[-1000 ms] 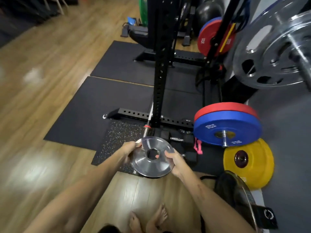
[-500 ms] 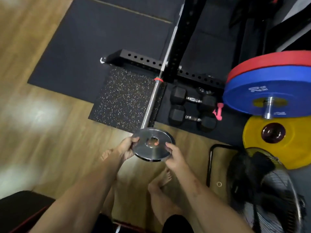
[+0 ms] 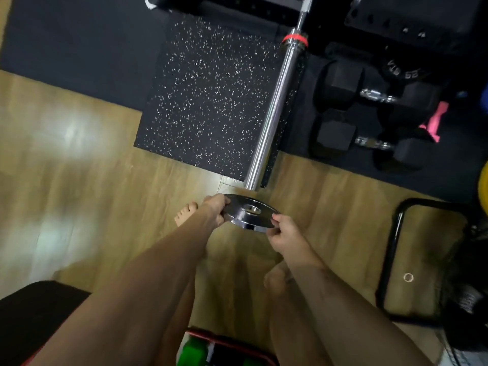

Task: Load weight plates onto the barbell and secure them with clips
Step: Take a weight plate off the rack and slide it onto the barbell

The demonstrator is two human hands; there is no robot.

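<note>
Both hands hold a small chrome weight plate (image 3: pixel 250 213) by its rim, just short of the near end of the barbell sleeve (image 3: pixel 273 112). The left hand (image 3: pixel 215 211) grips the plate's left edge with its fingers curled over the rim; the right hand (image 3: pixel 284 235) pinches the near right edge between thumb and fingers. The plate lies tilted almost flat to the camera, its centre hole showing, and its far edge sits right at the sleeve's tip; the hole is not on the sleeve.

The sleeve is a bare chrome tube that runs from the plate away and to the right, up to a red band at its collar (image 3: pixel 295 38), with the thinner shaft continuing beyond. It passes over a black speckled rubber mat (image 3: pixel 206 93), which lies on the wooden floor (image 3: pixel 79 180) with a plain dark mat farther away.

To the right of the sleeve, two black hex dumbbells (image 3: pixel 369 120) lie side by side on dark matting, with a pink object (image 3: pixel 435 122) just beyond them. Farther right, near the frame edge, a sliver of a yellow plate (image 3: pixel 484 188) shows. A black tubular frame (image 3: pixel 396 260) stands on the floor at the near right. A bare foot (image 3: pixel 184 213) shows just left of the left forearm, and green objects (image 3: pixel 195 352) sit at the bottom edge.
</note>
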